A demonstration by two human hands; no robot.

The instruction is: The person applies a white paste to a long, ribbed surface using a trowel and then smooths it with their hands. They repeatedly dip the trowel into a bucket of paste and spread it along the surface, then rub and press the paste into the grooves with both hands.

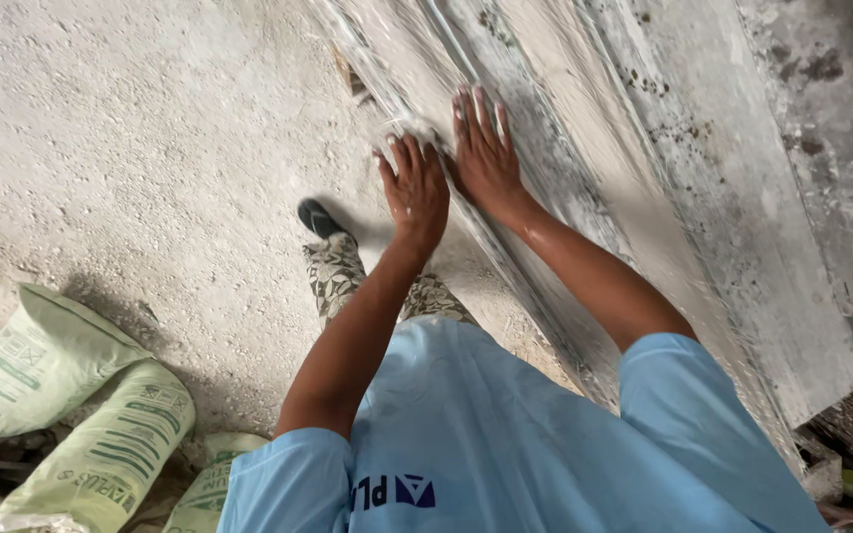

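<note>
Far left of the hands, pale green sacks (pixel 71 395) lie on the dusty floor (pixel 150 128). The left hand (pixel 415 190) presses a small pale pad (pixel 409 130), perhaps sandpaper, against the grey wall moulding (pixel 545 148), fingers curled over it. Just beside it, the right hand (pixel 486 148) lies flat and spread on the moulding, gripping nothing. The moulding looks smoothed around the hands, while rough, speckled patches remain further right.
</note>
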